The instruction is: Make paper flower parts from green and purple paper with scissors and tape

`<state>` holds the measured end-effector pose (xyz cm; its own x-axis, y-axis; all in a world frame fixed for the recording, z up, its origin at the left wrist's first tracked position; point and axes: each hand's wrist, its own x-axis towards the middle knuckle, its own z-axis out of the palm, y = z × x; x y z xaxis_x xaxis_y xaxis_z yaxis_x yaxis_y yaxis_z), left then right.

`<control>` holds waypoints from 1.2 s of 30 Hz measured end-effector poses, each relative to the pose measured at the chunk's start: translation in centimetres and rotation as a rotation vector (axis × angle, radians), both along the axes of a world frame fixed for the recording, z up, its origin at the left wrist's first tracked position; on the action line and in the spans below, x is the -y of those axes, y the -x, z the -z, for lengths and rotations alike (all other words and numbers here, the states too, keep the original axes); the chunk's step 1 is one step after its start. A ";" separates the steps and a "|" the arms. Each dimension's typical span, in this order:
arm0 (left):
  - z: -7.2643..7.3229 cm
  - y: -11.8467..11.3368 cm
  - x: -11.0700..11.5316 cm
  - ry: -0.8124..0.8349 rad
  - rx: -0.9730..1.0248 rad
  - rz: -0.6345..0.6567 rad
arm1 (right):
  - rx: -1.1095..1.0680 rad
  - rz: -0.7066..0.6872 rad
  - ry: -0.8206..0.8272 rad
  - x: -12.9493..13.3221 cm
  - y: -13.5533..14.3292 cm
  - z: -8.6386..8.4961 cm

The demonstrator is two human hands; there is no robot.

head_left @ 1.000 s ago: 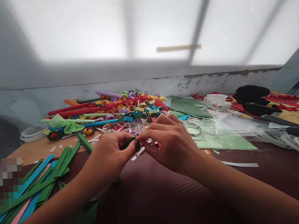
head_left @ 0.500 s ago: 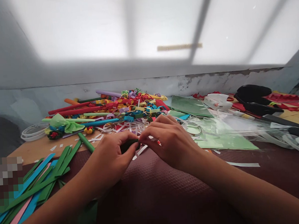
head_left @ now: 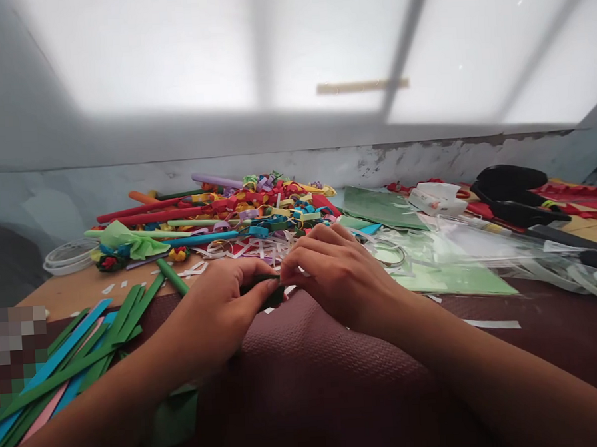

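In the middle of the head view, my left hand (head_left: 225,304) grips a dark green piece of paper (head_left: 277,295) between thumb and curled fingers. My right hand (head_left: 338,275) meets it there, thumb and fingertips pinched at the paper's right end. How the paper is folded is mostly hidden by the fingers. Left of my left hand lies a rolled green paper tube (head_left: 172,277). Green, blue and pink paper strips (head_left: 92,354) are heaped by my left forearm, and a green sheet (head_left: 173,420) lies below it.
Paper chains (head_left: 258,209) and coloured paper tubes are piled at the back. White scraps (head_left: 237,248) lie before them. Light green sheets (head_left: 461,278), a roll of tape (head_left: 390,252), a black case (head_left: 514,192) and white plastic straps (head_left: 576,279) are on the right. A maroon textured cover (head_left: 306,376) spreads underneath.
Both hands stay together on the green paper, with small finger movements. More of the paper shows below my left thumb. The whole view has shifted slightly.
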<state>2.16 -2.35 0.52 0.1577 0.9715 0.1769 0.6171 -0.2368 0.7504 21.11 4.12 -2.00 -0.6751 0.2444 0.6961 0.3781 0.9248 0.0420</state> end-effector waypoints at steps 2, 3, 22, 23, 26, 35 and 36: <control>0.1 0.3 -0.3 0.077 0.104 0.001 | -0.029 -0.010 -0.005 -0.1 0.1 0.1; 0.2 0.4 -0.4 0.110 0.152 0.009 | -0.044 -0.017 -0.007 -0.2 0.1 0.1; 0.0 1.2 -0.7 0.320 0.280 -0.167 | -0.115 -0.076 0.002 -0.3 -0.2 0.2; 0.0 1.4 -0.8 0.322 0.301 -0.196 | -0.161 -0.082 0.033 -0.3 -0.3 0.1; 0.1 1.6 -0.9 0.308 0.338 -0.225 | -0.281 -0.153 0.341 -0.1 -0.4 -0.1; -0.1 1.0 -0.6 0.208 0.385 -0.190 | -0.337 -0.251 0.632 0.2 -0.7 -0.1; -0.1 0.9 -0.5 0.194 0.405 -0.180 | -0.347 -0.251 0.640 0.3 -0.8 -0.1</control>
<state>1.25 -1.80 0.60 -0.0604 0.9982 0.0021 0.2845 0.0152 0.9586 21.88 3.85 -1.87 -0.5321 0.5398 0.6524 0.0479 0.7884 -0.6133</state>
